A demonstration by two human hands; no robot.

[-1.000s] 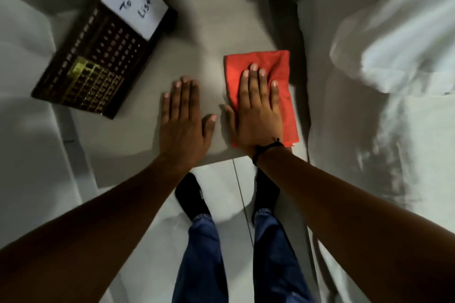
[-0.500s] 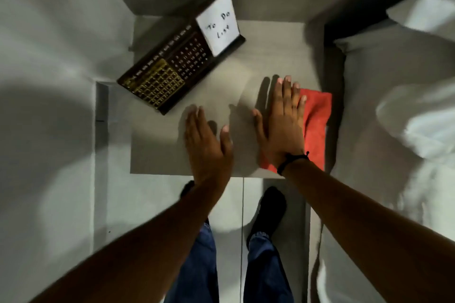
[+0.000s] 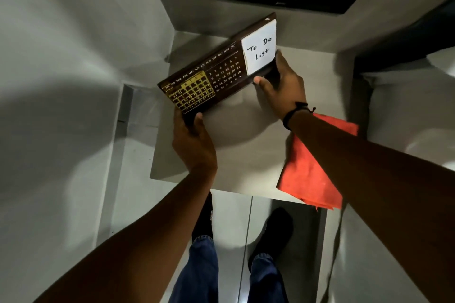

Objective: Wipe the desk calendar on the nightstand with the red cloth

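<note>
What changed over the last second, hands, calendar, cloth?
Both hands left the nightstand top and reached forward. The left hand and right hand now grip the desk calendar at its ends; it appears lifted. The right hand let go of the red cloth, which stayed at the nightstand's right edge.

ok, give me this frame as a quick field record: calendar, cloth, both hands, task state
desk calendar: dark wood, held at both ends, note reading "To Do List" on its right part
left hand: grip on calendar's near-left end
right hand: grip on calendar's right end, by the note
red cloth: folded, lying on nightstand at its near-right corner, under the right forearm, in neither hand
wiping: not yet begun
</note>
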